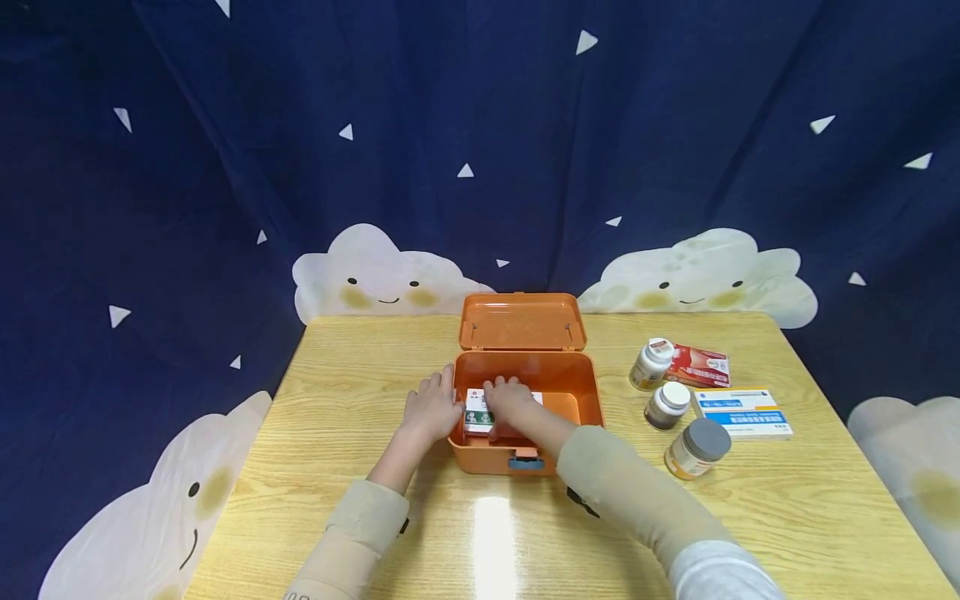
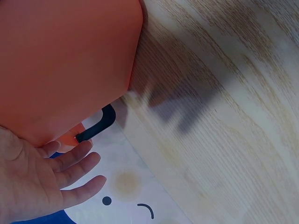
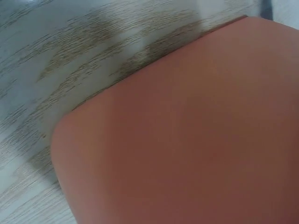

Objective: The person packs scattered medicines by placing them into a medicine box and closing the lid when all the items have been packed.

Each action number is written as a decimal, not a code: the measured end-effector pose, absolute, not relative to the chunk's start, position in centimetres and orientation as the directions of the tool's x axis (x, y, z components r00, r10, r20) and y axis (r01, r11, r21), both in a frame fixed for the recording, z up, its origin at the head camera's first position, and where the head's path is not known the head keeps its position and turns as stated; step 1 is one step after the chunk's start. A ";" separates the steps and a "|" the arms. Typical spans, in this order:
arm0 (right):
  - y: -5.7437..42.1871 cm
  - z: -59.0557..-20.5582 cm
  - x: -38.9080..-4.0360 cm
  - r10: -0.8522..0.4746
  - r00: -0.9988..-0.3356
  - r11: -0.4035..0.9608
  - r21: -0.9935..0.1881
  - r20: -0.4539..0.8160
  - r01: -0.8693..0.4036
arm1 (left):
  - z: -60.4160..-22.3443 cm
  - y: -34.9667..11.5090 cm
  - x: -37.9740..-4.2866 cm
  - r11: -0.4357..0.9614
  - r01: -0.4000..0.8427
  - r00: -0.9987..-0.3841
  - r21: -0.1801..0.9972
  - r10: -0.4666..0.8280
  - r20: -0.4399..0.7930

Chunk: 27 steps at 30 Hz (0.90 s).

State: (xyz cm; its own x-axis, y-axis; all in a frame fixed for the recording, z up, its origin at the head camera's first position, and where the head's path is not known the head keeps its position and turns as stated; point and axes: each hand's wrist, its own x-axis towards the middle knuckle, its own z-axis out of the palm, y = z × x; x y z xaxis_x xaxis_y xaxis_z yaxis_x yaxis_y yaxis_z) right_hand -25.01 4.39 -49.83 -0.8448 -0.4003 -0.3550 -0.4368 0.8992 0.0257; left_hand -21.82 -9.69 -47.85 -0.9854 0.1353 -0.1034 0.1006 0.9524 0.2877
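Note:
An orange storage box (image 1: 525, 458) stands with its lid (image 1: 522, 322) raised at the back. At its left rim is my left hand (image 1: 431, 410); in the left wrist view the fingers (image 2: 79, 165) are spread and loosely extended beside the orange wall. My right hand (image 1: 513, 403) reaches into the box, over a white and green medicine box (image 1: 477, 414) lying in the left part. A dark red surface shows under that hand. Its grip is hidden in the head view, and the right wrist view shows only the orange wall (image 3: 187, 126) and tabletop.
Right of the box stand two white-capped bottles (image 1: 651, 364) and a grey-lidded jar (image 1: 697, 448). Beside them lie a red medicine box (image 1: 700, 366) and a blue and white one (image 1: 742, 413). A dark blue curtain (image 1: 420, 100) hangs behind the wooden table (image 1: 360, 358).

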 end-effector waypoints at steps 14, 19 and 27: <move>4.0 -50.3 -25.5 -0.413 -0.836 0.882 0.072 -0.361 -0.466 | -48.0 -9.7 -21.8 0.949 0.103 -0.986 0.298 0.137 -0.095; 3.8 -50.3 -25.4 -0.414 -0.832 0.876 0.089 -0.369 -0.475 | -48.0 -9.7 -21.7 0.947 0.104 -0.986 0.304 0.138 -0.093; 3.8 -50.4 -25.2 -0.415 -0.834 0.864 0.132 -0.364 -0.487 | -48.1 -9.7 -21.8 0.948 0.104 -0.986 0.301 0.137 -0.090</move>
State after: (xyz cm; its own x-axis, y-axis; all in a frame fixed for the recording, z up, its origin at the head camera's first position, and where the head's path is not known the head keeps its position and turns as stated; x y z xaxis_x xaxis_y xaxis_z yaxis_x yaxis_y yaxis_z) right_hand -25.16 3.77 -50.35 -0.8339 -0.4146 -0.3642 -0.4868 0.8636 0.1315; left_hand -21.82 -9.68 -48.08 -0.9865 0.1370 -0.0897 0.1043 0.9478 0.3012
